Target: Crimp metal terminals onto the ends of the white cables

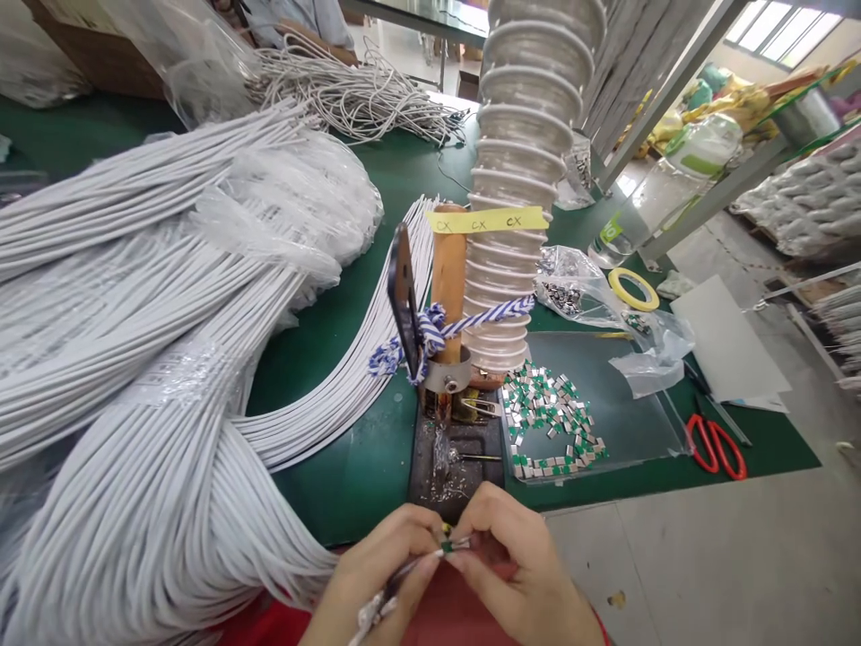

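Note:
My left hand is at the bottom middle, fingers pinched around the end of a white cable that runs down between the fingers. My right hand faces it, thumb and forefinger pinched on a small green connector piece at the cable's tip. Both hands meet just in front of a dark soldering stand with a wooden-handled iron tied on by blue-and-white string. A heap of several small green and silver connectors lies on a clear sheet to the right of the stand.
Big bundles of white cables fill the left of the green table. A ribbed extraction hose rises behind the iron. Red scissors, a yellow tape roll, plastic bags, white paper and a clear bottle lie to the right.

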Demonstrator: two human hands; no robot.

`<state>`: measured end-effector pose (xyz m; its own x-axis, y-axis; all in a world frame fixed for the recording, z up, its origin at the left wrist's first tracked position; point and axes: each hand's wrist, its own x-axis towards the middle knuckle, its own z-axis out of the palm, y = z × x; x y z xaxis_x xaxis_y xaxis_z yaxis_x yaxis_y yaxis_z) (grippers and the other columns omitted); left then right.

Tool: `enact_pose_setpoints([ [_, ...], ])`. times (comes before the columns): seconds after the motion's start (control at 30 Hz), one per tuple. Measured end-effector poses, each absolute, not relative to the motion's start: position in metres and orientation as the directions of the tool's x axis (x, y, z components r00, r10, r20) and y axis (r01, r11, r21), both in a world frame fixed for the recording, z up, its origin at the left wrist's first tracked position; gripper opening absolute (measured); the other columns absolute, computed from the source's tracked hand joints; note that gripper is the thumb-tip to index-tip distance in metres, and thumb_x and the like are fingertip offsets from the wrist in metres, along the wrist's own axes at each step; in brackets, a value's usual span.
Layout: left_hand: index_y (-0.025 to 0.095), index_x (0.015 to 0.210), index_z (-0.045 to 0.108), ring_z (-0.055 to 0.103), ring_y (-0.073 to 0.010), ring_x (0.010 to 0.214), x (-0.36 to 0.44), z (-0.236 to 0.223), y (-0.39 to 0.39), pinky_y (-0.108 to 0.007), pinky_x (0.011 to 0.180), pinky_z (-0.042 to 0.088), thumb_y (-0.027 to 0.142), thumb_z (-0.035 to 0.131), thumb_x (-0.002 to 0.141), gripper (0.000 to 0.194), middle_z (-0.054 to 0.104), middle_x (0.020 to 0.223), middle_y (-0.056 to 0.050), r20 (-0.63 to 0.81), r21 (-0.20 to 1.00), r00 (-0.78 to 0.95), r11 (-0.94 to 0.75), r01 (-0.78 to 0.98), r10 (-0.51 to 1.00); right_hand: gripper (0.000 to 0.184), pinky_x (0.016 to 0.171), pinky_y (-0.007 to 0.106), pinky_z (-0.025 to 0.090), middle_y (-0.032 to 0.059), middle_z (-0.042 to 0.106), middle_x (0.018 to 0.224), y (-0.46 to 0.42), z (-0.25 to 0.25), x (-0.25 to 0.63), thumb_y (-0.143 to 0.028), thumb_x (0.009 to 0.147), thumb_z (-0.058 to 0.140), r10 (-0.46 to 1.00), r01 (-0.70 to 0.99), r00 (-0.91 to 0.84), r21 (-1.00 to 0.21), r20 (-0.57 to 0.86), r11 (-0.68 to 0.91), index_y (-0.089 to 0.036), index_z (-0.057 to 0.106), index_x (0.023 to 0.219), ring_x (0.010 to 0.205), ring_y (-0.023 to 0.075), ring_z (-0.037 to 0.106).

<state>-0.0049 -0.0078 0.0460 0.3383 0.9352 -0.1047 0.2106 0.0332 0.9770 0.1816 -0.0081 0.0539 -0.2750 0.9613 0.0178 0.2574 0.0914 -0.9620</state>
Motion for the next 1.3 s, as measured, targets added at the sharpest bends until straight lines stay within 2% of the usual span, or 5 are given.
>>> enact_pose_setpoints([
  [0.23, 0.022, 0.068, 0.069, 0.069, -0.0210, 0.069, 0.019, 0.024, -0.032, -0.027, 0.070, 0.054, 0.060, 0.044, 0.096, 0.054, 0.070, 0.080, -0.007, -0.133, 0.990, 0.287, 0.113, 0.085, 0.949, 0.012, 0.056, 0.024, 0.040, 0.0014, 0.059, 0.079, -0.011, 0.059, 0.209, -0.011, 0.089, 0.058, 0.935, 0.289, -0.354, -0.951, -0.003, 0.106, -0.021, 0.063, 0.084, 0.064, 0.0146, 0.051],
  [0.57, 0.018, 0.071, 0.066, 0.048, -0.0137, 0.044, 0.015, 0.015, -0.038, -0.028, 0.073, 0.048, 0.062, 0.045, 0.096, 0.054, 0.049, 0.039, 0.007, -0.346, 0.932, 0.411, 0.361, 0.044, 0.843, 0.014, 0.065, 0.022, 0.040, -0.0028, 0.052, 0.080, -0.018, 0.052, 0.197, -0.015, 0.088, 0.067, 0.941, 0.260, -0.338, -0.963, -0.026, 0.066, -0.022, 0.063, 0.100, 0.070, 0.0137, 0.050],
  [0.93, 0.019, 0.090, 0.082, 0.077, -0.0220, 0.074, 0.022, 0.019, -0.034, -0.026, 0.069, 0.059, 0.058, 0.083, 0.069, 0.044, 0.084, 0.082, -0.009, -0.553, 0.694, 0.233, 0.597, -0.403, 0.800, 0.013, 0.061, 0.023, 0.038, -0.0011, 0.053, 0.076, -0.019, 0.059, 0.209, -0.009, 0.087, 0.057, 0.924, 0.243, -0.374, -0.954, 0.076, 0.177, -0.021, 0.056, 0.082, 0.067, 0.0138, 0.049],
  [1.07, 0.017, 0.072, 0.073, 0.042, -0.0037, 0.033, 0.022, 0.020, -0.034, -0.012, 0.042, 0.037, 0.056, 0.078, 0.077, 0.040, 0.057, 0.039, 0.005, -0.548, 0.666, 0.179, 0.555, -0.499, 0.817, 0.012, 0.061, 0.025, 0.038, -0.0008, 0.054, 0.075, -0.020, 0.064, 0.230, -0.009, 0.084, 0.058, 0.917, 0.287, -0.382, -0.929, 0.112, 0.233, -0.021, 0.055, 0.082, 0.068, 0.0149, 0.050],
  [1.3, 0.016, 0.066, 0.062, 0.013, -0.0005, 0.038, 0.030, 0.014, -0.042, -0.013, 0.043, 0.023, 0.060, 0.071, 0.081, 0.048, 0.043, 0.047, 0.010, -0.568, 0.587, 0.278, 0.618, -0.523, 0.775, 0.013, 0.058, 0.023, 0.037, -0.0039, 0.051, 0.070, -0.030, 0.066, 0.239, -0.013, 0.088, 0.062, 0.942, 0.351, -0.296, -0.899, 0.157, 0.260, -0.023, 0.056, 0.082, 0.063, 0.0135, 0.048],
])
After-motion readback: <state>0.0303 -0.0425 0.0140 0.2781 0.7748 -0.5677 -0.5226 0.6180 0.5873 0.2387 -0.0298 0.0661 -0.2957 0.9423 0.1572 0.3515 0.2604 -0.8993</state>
